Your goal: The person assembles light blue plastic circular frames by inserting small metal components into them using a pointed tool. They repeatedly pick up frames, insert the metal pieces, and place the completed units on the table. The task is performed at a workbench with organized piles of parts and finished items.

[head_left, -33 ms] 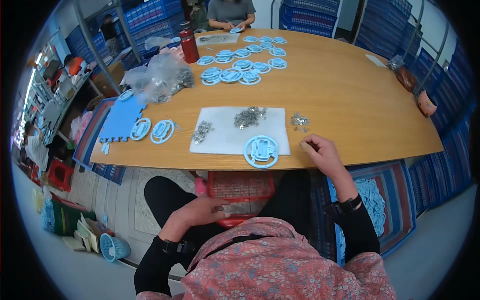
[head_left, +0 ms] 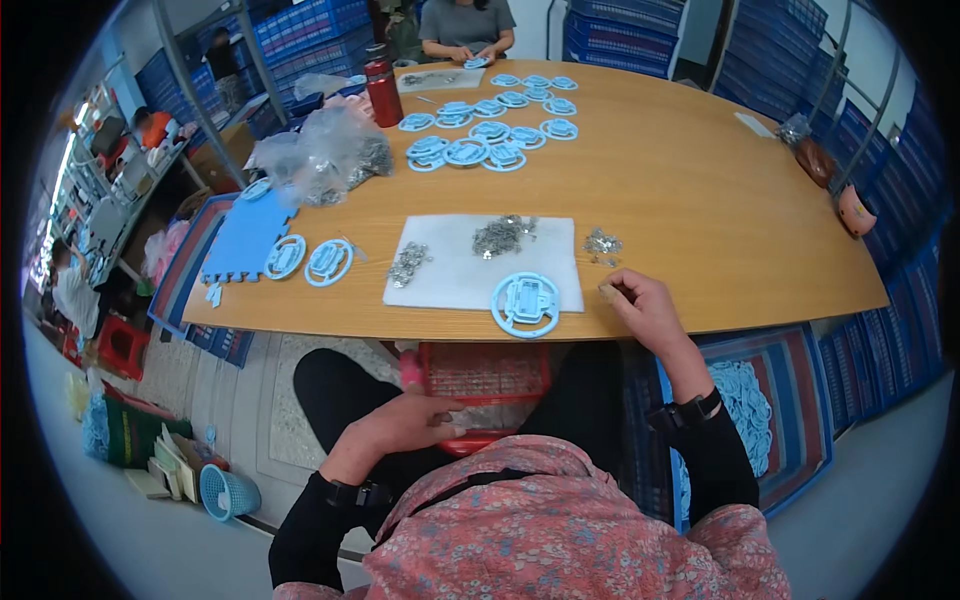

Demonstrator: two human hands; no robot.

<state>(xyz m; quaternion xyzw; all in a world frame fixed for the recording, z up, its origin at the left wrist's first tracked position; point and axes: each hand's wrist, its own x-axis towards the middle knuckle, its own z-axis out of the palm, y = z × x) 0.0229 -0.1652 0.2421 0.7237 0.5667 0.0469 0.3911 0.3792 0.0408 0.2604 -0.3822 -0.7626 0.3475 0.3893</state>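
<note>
My right hand [head_left: 648,308] rests at the table's near edge, fingers curled and thumb close to the forefinger. Anything small between its fingertips cannot be made out. Just left of it, a light-blue steering-wheel-shaped plastic part [head_left: 525,304] lies on the front edge of a white foam sheet [head_left: 440,288]. Two heaps of small metal pieces sit on the sheet, one at its back [head_left: 503,236] and one at its left [head_left: 408,264]. A smaller metal pile [head_left: 602,245] lies on bare wood beyond my right hand. Over my lap, my left hand [head_left: 408,420] is empty, its fingers loosely stretched out.
Several similar blue wheels [head_left: 466,151] cover the far table, near a red flask [head_left: 381,90] and plastic bags [head_left: 325,150]. Left are two more wheels and a blue foam mat [head_left: 247,235]. A crate of blue parts [head_left: 742,410] stands below right. Across sits another person [head_left: 467,28].
The view has shifted very slightly, so the table and its things appear a little further right. Both hands keep the same pose.
</note>
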